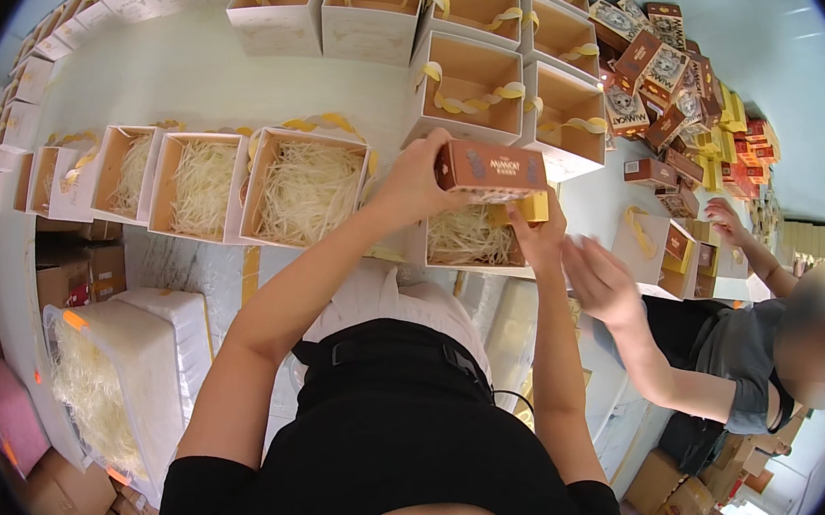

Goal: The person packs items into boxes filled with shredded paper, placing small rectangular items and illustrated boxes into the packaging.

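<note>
My left hand (418, 183) grips the left end of a brown printed carton (492, 168), held above an open white gift box (473, 267). Pale shredded paper filler (469, 235) lines this box. In my right hand (540, 235) is a small yellow box (533, 207), just below the carton's right end and over the filler. To the left stands another open gift box (252, 188) with shredded filler (310, 194) and a yellow-and-white twisted handle (326, 122). The carton hides part of the yellow box.
Empty gift boxes (470, 82) with twisted handles stand in rows behind. Brown cartons (662, 72) and yellow boxes (730, 110) are piled back right. A co-worker's hand (599, 277) is close to my right hand. A plastic bin (98, 383) of filler stands lower left.
</note>
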Tool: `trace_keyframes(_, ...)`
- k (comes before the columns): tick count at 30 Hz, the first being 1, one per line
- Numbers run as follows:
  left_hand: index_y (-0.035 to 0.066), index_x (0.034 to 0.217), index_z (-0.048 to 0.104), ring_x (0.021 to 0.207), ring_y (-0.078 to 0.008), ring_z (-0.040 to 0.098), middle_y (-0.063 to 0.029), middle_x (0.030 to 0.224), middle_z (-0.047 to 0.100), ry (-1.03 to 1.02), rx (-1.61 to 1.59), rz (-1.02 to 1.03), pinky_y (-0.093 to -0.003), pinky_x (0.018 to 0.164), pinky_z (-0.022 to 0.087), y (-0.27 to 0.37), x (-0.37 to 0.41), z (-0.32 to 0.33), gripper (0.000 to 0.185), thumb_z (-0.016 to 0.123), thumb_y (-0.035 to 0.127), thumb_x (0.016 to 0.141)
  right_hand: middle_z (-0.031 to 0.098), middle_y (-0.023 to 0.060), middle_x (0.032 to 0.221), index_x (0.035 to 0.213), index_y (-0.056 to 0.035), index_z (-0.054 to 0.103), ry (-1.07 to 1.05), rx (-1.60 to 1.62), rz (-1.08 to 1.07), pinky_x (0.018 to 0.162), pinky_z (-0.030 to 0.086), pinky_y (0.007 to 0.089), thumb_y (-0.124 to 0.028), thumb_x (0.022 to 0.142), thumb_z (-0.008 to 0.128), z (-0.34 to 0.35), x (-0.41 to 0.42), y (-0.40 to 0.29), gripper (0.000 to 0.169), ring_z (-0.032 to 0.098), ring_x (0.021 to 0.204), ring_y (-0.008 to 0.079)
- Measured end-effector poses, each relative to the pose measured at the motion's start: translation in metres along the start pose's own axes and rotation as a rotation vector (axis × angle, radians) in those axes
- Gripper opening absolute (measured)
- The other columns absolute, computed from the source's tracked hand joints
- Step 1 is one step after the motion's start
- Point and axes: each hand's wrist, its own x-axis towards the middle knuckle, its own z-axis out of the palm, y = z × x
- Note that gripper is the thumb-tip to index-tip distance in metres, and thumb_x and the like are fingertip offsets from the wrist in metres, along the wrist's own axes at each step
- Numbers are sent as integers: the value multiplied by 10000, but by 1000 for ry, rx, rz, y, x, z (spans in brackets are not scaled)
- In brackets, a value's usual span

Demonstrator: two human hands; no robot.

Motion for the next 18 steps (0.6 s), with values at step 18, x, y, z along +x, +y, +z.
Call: trace_keyframes(18,70,1150,404,1060,-161,478,-59,1115,516,-40,-672,-44,-318,905,402,-25,-4,32,668,803,169,624,569,54,797,1058,37,512,282,88,53,521,411,221,-36,731,555,-19,-11,-18,338,497,616,89)
